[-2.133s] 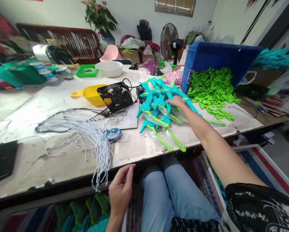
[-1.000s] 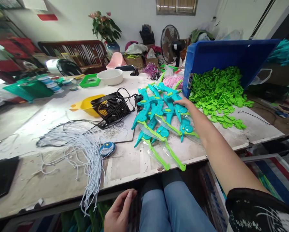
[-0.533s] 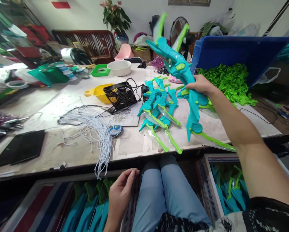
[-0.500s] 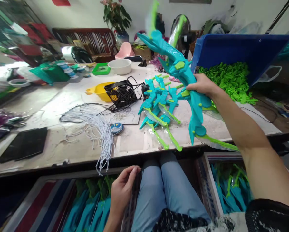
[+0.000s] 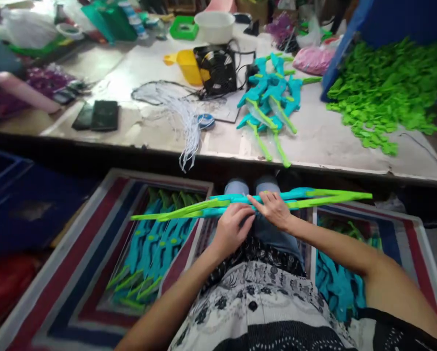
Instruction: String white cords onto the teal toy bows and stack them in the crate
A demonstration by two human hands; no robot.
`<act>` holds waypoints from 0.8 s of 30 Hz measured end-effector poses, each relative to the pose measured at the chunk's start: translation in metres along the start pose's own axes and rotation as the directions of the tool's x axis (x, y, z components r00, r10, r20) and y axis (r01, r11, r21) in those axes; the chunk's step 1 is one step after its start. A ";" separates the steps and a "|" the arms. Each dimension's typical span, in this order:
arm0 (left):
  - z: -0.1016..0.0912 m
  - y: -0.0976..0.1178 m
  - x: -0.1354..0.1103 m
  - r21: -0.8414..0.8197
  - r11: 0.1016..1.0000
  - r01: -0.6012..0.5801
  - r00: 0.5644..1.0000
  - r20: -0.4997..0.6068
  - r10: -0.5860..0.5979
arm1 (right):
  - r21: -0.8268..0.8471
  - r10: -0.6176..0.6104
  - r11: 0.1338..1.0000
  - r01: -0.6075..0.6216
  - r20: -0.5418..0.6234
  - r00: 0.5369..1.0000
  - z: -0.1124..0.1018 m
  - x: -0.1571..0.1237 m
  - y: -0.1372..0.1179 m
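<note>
Across my lap lie long teal-and-green plastic toy bows, stacked edge-on to me, about two of them, with bright green tips pointing left and right. My left hand is closed on their near side, close to the middle. Just right of it, my right hand grips the bows from above, its index finger stretched toward my left hand. What lies under the fingers is hidden. On the table in front, a pile of similar toy bows rests, some with clear film on their green ends.
A bundle of white strings hangs over the table edge. Behind it stand a black fan and a yellow scoop. Green plastic pieces spill from a blue bin. Striped bags holding more bows flank my legs.
My right hand has brought the toy bows down from above the table to my lap, turning them sideways. My left hand has risen and now holds them too. The view has tilted down.
</note>
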State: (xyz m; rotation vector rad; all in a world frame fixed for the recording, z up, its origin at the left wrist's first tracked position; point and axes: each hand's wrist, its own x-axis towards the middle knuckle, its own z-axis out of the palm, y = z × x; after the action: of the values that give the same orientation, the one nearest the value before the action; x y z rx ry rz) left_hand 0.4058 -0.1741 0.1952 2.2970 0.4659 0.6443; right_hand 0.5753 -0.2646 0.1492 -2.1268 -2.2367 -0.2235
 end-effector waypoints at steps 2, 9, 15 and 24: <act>0.017 -0.019 -0.012 0.174 0.984 0.049 0.998 0.039 -0.056 | 0.047 0.010 0.999 -0.011 0.015 1.000 0.020 -0.025 -0.015; 0.056 -0.051 -0.045 0.370 0.929 0.032 0.978 0.181 -0.106 | 0.203 0.106 0.972 -0.116 0.057 0.993 0.024 -0.040 0.001; 0.059 -0.051 -0.076 0.326 0.945 -0.013 0.986 0.160 -0.042 | 0.272 -0.167 0.954 0.123 0.146 0.975 0.040 -0.006 0.030; 0.035 -0.056 -0.052 0.418 0.908 -0.026 0.889 0.426 -0.170 | 0.181 -0.070 0.982 0.045 0.131 0.989 0.016 0.044 0.016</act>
State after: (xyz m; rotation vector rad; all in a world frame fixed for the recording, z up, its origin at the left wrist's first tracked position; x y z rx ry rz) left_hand 0.3749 -0.1792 0.1170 2.7050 0.4913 -0.0606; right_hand 0.5894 -0.2182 0.1406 -2.0440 -2.2945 0.1204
